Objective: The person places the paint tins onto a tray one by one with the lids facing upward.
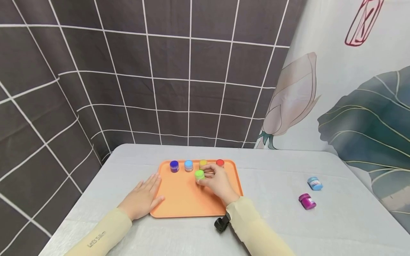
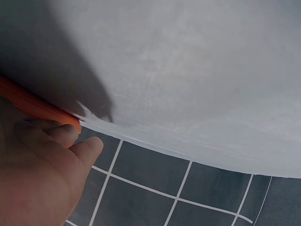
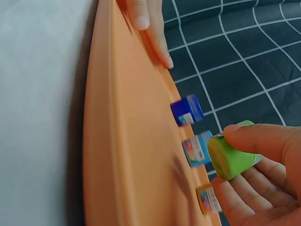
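Note:
Between thumb and fingers, my right hand [image 1: 217, 180] pinches a small light-green paint jar [image 1: 199, 174] above the orange tray [image 1: 179, 209]. In the right wrist view the green jar [image 3: 231, 156] is tilted, its base turned to the camera. My left hand [image 1: 142, 196] lies with straight fingers on the tray's left rim. Along the tray's far side stand a dark blue jar [image 1: 174, 166], a light blue jar [image 1: 188, 165], a yellow jar [image 1: 203, 164] and a red jar [image 1: 220, 163], the last two partly hidden by my right hand.
To the right of the tray, a blue jar [image 1: 315, 183] and a magenta jar [image 1: 307, 201] lie on their sides on the pale tablecloth [image 1: 272, 213]. A black strap [image 1: 221, 224] hangs by my right wrist. A dark gridded curtain [image 1: 166, 92] rises behind the table.

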`<state>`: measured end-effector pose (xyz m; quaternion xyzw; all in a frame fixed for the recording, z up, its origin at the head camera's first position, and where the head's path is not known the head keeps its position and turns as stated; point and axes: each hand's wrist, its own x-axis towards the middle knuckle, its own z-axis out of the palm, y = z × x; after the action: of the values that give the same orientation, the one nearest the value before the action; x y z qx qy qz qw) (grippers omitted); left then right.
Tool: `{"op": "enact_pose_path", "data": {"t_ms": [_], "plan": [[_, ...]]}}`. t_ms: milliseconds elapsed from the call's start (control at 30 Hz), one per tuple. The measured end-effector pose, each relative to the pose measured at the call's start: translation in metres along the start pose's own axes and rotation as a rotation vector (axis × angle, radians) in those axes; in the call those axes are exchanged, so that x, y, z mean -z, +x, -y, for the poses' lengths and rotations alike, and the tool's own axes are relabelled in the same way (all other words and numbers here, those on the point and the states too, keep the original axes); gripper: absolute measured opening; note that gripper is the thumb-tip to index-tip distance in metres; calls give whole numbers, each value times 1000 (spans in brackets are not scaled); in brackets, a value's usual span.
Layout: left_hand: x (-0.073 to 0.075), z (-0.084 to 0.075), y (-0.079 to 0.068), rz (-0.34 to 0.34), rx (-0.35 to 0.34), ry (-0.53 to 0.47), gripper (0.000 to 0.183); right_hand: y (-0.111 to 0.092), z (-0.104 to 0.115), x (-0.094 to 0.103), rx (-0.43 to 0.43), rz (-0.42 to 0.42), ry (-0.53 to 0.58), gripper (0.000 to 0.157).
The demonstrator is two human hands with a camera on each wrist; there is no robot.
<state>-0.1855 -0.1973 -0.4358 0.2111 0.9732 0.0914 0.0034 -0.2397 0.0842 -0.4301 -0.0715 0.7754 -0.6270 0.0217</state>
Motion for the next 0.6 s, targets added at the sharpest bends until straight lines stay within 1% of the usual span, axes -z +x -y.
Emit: {"op": "enact_pose_path", "data": {"t_ms": [400, 600], "plan": [[0, 1, 1, 9, 6, -8, 73, 12, -1, -35, -32, 33, 13, 40], [-1, 1, 2, 11, 7, -5, 73, 14, 3, -50, -15, 65, 2, 40]]}}
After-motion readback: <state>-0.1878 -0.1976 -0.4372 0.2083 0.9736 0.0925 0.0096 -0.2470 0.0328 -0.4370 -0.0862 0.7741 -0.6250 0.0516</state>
